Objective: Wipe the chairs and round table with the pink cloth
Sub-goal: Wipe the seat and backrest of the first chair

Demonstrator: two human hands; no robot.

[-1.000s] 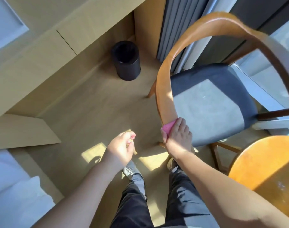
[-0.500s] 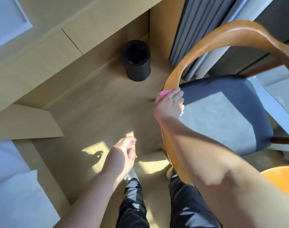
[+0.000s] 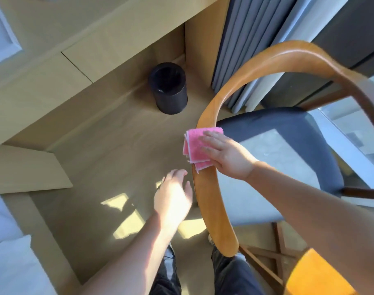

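Note:
A wooden chair with a curved orange-brown backrest rail [image 3: 209, 201] and a dark grey seat cushion [image 3: 288, 145] stands in front of me. The folded pink cloth [image 3: 195, 149] lies over the rail's left side. My right hand [image 3: 226, 156] presses flat on the cloth, fingers stretched over it. My left hand [image 3: 173, 196] hovers just left of the rail, fingers apart and holding nothing. A slice of the round orange table [image 3: 315, 273] shows at the bottom right corner.
A black cylindrical bin [image 3: 169, 88] stands on the tan floor beside a pale wooden cabinet [image 3: 54, 67]. Grey curtains [image 3: 252, 50] hang behind the chair. A white bed corner [image 3: 9, 262] fills the lower left. My dark trouser legs [image 3: 203, 277] are below.
My right hand slid back down the rail and now lies flat on the unfolded-looking cloth. My left hand opened its fingers and rose closer to the rail.

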